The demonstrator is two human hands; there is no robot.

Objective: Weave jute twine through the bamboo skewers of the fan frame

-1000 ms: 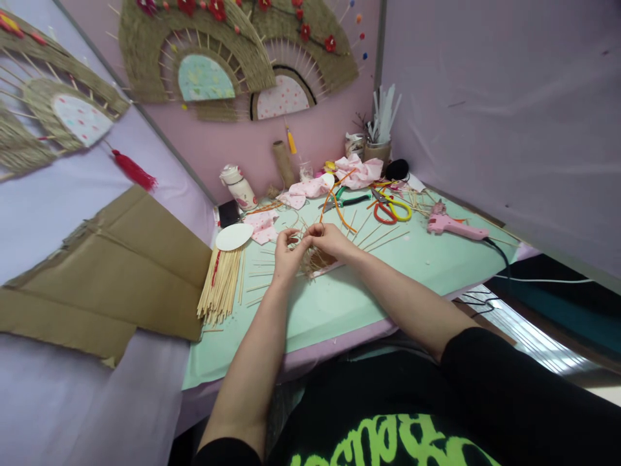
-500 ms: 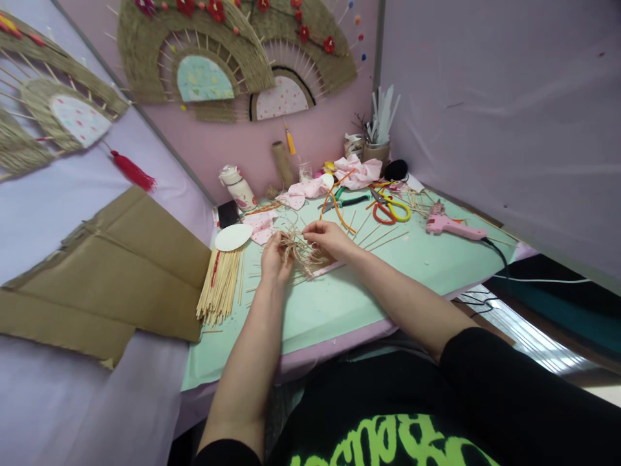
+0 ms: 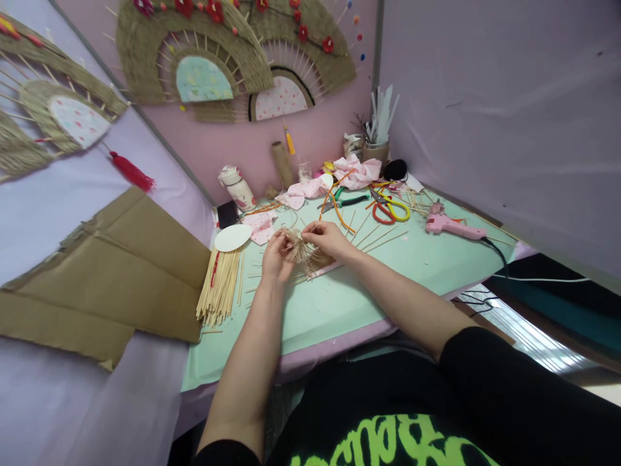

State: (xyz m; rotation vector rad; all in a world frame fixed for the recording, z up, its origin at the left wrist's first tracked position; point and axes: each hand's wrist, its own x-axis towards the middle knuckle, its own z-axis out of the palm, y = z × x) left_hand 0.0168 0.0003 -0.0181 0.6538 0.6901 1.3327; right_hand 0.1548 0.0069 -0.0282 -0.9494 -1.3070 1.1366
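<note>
Between my two hands is a loose tangle of tan twine (image 3: 303, 251), its strands hanging down. My left hand (image 3: 277, 256) is closed on the twine's left side. The fingers of my right hand (image 3: 326, 237) pinch strands at its right side. Below them on the table lies a fan-shaped piece (image 3: 321, 261) with a brown centre, a pink lower edge and thin sticks (image 3: 381, 241) spreading outward. The twine and my hands hide much of this piece.
Left are a bundle of thin sticks (image 3: 219, 288), a white oval (image 3: 233, 238) and cardboard (image 3: 107, 278). Behind lie pliers (image 3: 352, 200), scissors (image 3: 391, 208) and pink cloth (image 3: 358, 171). A pink glue gun (image 3: 453, 225) with a cord rests right. A bottle (image 3: 237, 188) stands at the back.
The twine tangle has shifted slightly and its strands hang more gathered between my hands. Both hands keep nearly the same place and grip.
</note>
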